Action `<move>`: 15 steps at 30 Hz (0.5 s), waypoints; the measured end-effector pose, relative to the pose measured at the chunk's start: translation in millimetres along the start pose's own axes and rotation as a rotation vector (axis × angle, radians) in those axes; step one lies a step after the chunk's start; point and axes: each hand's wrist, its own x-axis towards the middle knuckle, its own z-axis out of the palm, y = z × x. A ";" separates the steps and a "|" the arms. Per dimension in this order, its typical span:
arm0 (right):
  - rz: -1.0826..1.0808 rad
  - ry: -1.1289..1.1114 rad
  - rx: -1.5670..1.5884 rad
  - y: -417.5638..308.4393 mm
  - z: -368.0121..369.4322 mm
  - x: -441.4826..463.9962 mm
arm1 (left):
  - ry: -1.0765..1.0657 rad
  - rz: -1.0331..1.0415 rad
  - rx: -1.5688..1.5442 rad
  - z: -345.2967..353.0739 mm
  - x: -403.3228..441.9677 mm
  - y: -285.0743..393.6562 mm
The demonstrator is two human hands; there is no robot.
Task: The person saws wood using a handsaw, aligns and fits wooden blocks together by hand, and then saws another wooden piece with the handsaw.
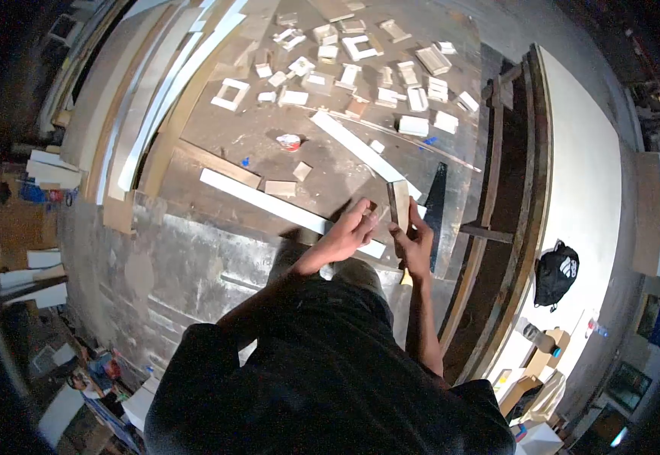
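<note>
1. The right hand (415, 246) pinched a wooden block (399, 203) between thumb and fingers, near the end of 1 white strip (364, 152).
2. The left hand (349, 233) curled just beside it; whether its fingertips pinched anything, I couldn't tell.
3. Apparently, the block was being worked 2-handed.
4. The next move probably called for a steady right grip.

Bleached near-white on the board (582, 163) under the black bag (557, 277), streaked with glare and shadow left of it; bowed by fisheye distortion, fading to dim, grainy black at the edges.
</note>
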 end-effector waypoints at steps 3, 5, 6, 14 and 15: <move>0.013 -0.015 0.130 -20.2 19.3 2.1 | 0.000 0.027 -0.130 -20.9 -26.2 30.0; 0.034 -0.124 0.162 -30.6 25.5 -4.7 | -0.023 0.072 -0.074 -39.8 -33.8 42.0; 0.047 -0.217 0.121 -32.9 27.1 -9.0 | -0.036 0.110 -0.022 -48.7 -39.6 52.1; 0.032 -0.218 -0.168 -101.7 98.2 -11.2 | -0.036 0.135 0.150 -119.6 -92.3 141.5; 0.052 -0.235 -0.030 -120.2 110.2 -16.4 | -0.074 0.124 0.148 -130.3 -95.0 147.4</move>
